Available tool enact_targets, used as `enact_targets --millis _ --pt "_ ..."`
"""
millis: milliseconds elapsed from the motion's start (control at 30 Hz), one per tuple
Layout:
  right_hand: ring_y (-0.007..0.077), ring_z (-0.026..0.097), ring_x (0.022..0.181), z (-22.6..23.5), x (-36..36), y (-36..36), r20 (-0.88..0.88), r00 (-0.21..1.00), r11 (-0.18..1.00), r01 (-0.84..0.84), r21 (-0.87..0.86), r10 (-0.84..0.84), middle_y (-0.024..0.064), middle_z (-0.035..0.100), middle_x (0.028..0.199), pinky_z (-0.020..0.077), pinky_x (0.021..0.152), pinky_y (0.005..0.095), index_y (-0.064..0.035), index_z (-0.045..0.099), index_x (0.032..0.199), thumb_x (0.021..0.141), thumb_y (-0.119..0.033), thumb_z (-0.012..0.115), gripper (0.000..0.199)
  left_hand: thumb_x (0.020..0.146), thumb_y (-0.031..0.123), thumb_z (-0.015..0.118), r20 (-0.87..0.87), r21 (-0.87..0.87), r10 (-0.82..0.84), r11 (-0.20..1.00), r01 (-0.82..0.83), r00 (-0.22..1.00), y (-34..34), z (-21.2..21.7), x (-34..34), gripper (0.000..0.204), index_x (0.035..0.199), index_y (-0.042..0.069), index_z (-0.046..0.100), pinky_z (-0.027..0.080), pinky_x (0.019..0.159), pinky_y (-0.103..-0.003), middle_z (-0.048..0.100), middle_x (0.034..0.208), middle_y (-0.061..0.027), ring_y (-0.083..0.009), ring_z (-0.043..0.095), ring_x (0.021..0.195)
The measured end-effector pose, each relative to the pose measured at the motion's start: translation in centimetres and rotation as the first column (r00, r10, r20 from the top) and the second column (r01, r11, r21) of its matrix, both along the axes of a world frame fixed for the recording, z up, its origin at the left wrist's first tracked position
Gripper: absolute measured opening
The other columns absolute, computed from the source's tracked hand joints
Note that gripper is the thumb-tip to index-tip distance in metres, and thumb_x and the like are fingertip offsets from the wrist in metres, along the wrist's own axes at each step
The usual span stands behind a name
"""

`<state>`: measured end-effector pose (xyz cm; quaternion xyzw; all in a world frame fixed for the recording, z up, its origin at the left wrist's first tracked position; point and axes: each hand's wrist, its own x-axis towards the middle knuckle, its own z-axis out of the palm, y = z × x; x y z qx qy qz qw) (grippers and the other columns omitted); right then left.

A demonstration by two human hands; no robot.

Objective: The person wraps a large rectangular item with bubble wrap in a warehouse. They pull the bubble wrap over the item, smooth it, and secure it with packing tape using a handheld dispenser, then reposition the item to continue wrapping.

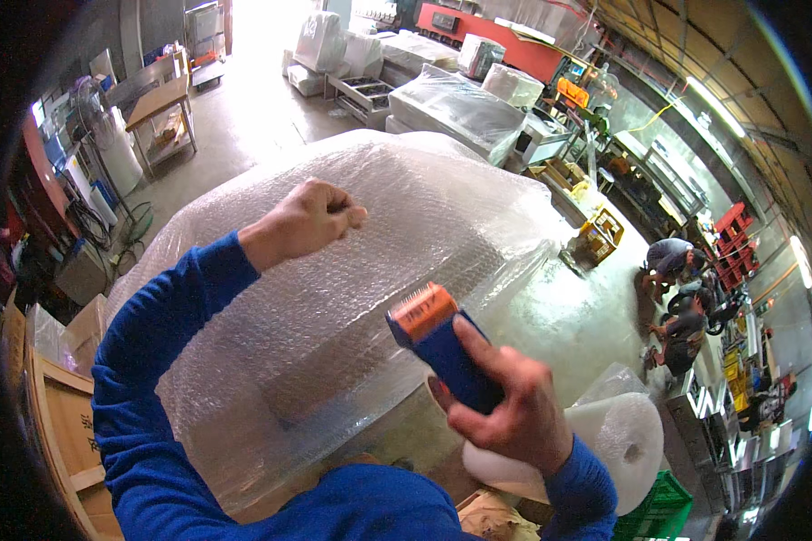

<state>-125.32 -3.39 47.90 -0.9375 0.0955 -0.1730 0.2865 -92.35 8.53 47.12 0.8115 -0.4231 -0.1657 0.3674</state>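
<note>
A large bulky object lies under bubble wrap and fills the space in front of me. My left hand is above the wrap, its fingers curled and thumb pressed against them. Whether anything thin is pinched there cannot be made out. In my right hand is a blue and orange tape dispenser, held tilted with its toothed edge pointing away from me. The fingers wrap round its blue body, just above the near right side of the wrapped object.
A thick roll of bubble wrap stands at the lower right beside a green crate. A wooden crate is at the lower left. Plastic-covered equipment lines the back. Two people crouch at the right.
</note>
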Motion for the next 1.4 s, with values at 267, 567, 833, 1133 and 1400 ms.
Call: enact_targets --millis 267,567,833,1133,1400 --pt "0.0314 0.075 0.083 4.8 8.8 -1.1 -0.394 0.904 0.986 -0.144 0.086 0.166 0.0297 0.070 0.092 0.0566 0.081 0.0353 0.0053 0.058 0.135 0.079 -0.027 0.067 0.066 0.085 0.031 0.075 0.759 -0.053 0.113 0.992 -0.113 0.641 1.6 -4.2 0.5 0.043 0.120 0.007 0.067 0.053 0.085 -0.047 0.069 0.104 -0.0188 -0.0333 0.068 0.097" --pt "0.0236 0.073 0.069 7.1 7.8 -1.0 -0.376 0.915 0.988 -0.120 0.102 0.150 0.0206 0.070 0.071 0.0573 0.074 0.0347 0.0082 0.060 0.131 0.078 -0.022 0.064 0.061 0.083 0.052 0.075 0.670 0.183 -0.203 0.977 0.107 0.714 5.8 -1.6 -9.1 0.089 0.138 -0.013 0.048 0.040 0.113 -0.050 0.051 0.142 -0.0319 -0.0445 0.051 0.133" --pt "0.0379 0.074 0.095 4.9 7.8 -2.2 -0.254 0.941 0.969 -0.243 -0.037 0.226 0.0334 0.069 0.102 0.0566 0.087 0.0399 0.0056 0.066 0.124 0.079 -0.029 0.069 0.057 0.087 0.021 0.065 0.797 0.085 0.024 0.985 -0.151 0.603 4.6 -5.2 -11.4 0.059 0.132 -0.013 0.051 0.048 0.106 -0.045 0.059 0.132 -0.0329 -0.0422 0.059 0.125" --pt "0.0295 0.074 0.070 2.8 6.7 -2.8 -0.026 0.972 0.968 -0.236 -0.091 0.234 0.0233 0.070 0.074 0.0568 0.069 0.0415 0.0018 0.074 0.096 0.081 -0.035 0.072 0.040 0.091 0.013 0.057 0.801 -0.344 0.549 0.747 -0.569 0.238 -0.5 -7.2 -15.9 0.032 0.117 -0.003 0.066 0.054 0.097 -0.040 0.071 0.117 -0.0187 -0.0305 0.070 0.109" --pt "0.0357 0.074 0.072 1.4 5.1 -2.9 0.046 0.976 0.970 -0.203 -0.131 0.211 0.0244 0.070 0.075 0.0574 0.070 0.0444 0.0010 0.074 0.098 0.080 -0.037 0.071 0.042 0.092 0.011 0.058 0.775 -0.360 0.560 0.772 -0.523 0.294 -0.4 -9.3 -16.3 0.019 0.105 0.001 0.069 0.060 0.079 -0.039 0.074 0.096 -0.0153 -0.0282 0.074 0.089"
